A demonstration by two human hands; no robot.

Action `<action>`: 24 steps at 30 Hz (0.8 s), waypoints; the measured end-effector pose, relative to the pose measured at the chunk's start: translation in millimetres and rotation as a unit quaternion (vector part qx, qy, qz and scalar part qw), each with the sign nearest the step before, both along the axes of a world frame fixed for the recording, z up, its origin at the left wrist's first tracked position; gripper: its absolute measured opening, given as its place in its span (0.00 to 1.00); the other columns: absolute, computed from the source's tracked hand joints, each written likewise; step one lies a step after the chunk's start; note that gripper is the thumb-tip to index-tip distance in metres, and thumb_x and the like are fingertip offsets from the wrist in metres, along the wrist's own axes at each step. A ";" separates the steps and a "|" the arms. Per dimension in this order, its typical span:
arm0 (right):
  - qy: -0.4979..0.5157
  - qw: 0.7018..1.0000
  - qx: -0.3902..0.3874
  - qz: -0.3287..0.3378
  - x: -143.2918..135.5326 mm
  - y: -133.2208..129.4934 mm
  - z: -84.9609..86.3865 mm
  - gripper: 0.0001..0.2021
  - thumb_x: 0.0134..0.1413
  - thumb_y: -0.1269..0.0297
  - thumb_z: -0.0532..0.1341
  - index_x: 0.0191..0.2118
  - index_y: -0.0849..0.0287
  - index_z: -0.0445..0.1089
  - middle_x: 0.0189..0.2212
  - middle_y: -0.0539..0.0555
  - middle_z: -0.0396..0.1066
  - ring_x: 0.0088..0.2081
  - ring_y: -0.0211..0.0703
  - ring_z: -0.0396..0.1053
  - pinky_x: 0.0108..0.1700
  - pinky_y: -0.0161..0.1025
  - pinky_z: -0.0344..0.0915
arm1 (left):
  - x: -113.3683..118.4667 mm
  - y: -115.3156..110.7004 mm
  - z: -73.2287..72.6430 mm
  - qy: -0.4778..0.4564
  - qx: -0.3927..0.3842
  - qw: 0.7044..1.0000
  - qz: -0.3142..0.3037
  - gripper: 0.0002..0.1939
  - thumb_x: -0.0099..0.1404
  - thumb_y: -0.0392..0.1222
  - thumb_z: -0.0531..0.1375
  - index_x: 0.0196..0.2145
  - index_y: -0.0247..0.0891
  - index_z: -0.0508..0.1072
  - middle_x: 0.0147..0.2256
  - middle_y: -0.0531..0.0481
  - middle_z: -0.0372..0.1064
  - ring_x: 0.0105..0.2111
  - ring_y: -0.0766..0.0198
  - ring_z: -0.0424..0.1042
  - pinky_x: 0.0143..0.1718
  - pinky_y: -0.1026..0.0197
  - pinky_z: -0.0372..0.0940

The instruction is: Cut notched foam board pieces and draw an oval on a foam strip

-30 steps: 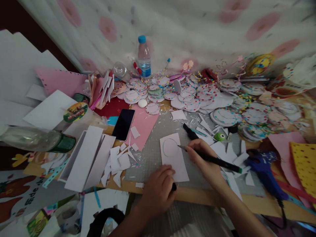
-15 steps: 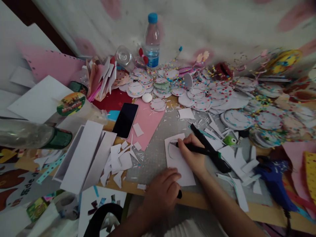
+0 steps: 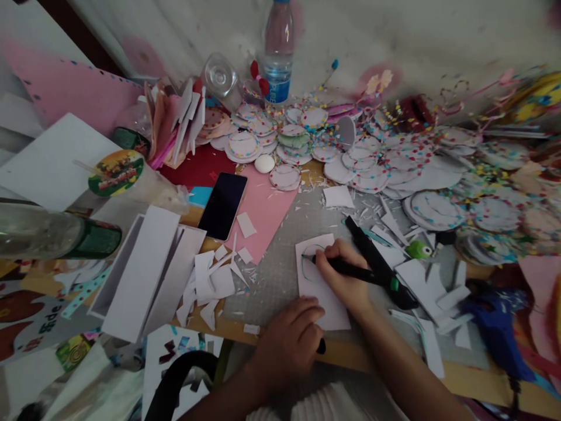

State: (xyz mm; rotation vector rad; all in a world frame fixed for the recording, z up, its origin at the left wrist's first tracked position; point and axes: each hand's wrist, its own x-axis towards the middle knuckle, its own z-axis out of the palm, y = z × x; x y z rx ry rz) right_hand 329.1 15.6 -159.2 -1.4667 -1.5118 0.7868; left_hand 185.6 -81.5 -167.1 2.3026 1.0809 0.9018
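My right hand (image 3: 344, 275) grips a black pen (image 3: 355, 269) with a green end, its tip on a small white sheet of paper (image 3: 335, 313). A thin, dark, rounded outline (image 3: 304, 266) is drawn near the top of the sheet, partly hidden by my fingers. My left hand (image 3: 289, 333) rests at the sheet's lower left edge, fingers curled. From under it pokes the rounded end of a black object (image 3: 321, 346), mostly hidden. Just right of my right hand lies a long black tool (image 3: 370, 251) whose kind I cannot make out.
White paper scraps (image 3: 214, 280) and an open white box (image 3: 135, 275) lie left, by a phone (image 3: 222, 206). Decorated white discs (image 3: 433, 209) crowd the back, near a water bottle (image 3: 279, 58). A blue glue gun (image 3: 499, 321) lies right, beyond more offcuts.
The camera view has shifted slightly, so the back of the table sits higher in the picture. Both hands keep nearly the same place on the sheet; the pen tip stays on the outline.
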 end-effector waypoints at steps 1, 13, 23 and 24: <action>0.000 1.000 -0.002 0.004 0.1 0.4 0.3 0.15 0.52 0.65 0.60 0.20 0.54 0.54 0.18 0.45 0.55 0.23 0.36 0.55 0.26 0.36 0.54 | 0.0 -0.1 -0.1 -0.001 0.000 1.000 0.002 0.08 0.62 0.26 0.52 0.33 0.33 0.68 0.43 0.42 0.73 0.54 0.56 0.66 0.55 0.53 0.66; 0.029 0.995 -0.060 0.075 10.4 5.0 6.4 0.15 0.46 0.67 0.58 0.17 0.55 0.51 0.15 0.43 0.52 0.20 0.34 0.52 0.23 0.34 0.53 | -0.8 0.2 2.7 0.005 -0.004 1.000 -0.003 0.08 0.61 0.26 0.52 0.33 0.33 0.68 0.43 0.41 0.73 0.54 0.54 0.67 0.54 0.52 0.67; 0.034 0.999 -0.035 0.013 2.8 4.2 -2.5 0.16 0.54 0.63 0.59 0.21 0.55 0.52 0.18 0.44 0.52 0.23 0.35 0.53 0.26 0.36 0.53 | -0.8 1.1 4.8 0.007 -0.001 1.000 -0.003 0.09 0.62 0.27 0.50 0.33 0.35 0.68 0.43 0.42 0.74 0.54 0.55 0.68 0.52 0.52 0.68; 0.033 0.999 -0.032 0.006 2.3 4.0 -3.2 0.16 0.54 0.63 0.60 0.22 0.55 0.52 0.19 0.44 0.52 0.23 0.36 0.53 0.27 0.36 0.53 | -0.7 1.0 4.6 0.007 0.000 1.000 -0.002 0.09 0.62 0.27 0.51 0.33 0.34 0.68 0.43 0.42 0.74 0.54 0.55 0.67 0.52 0.52 0.68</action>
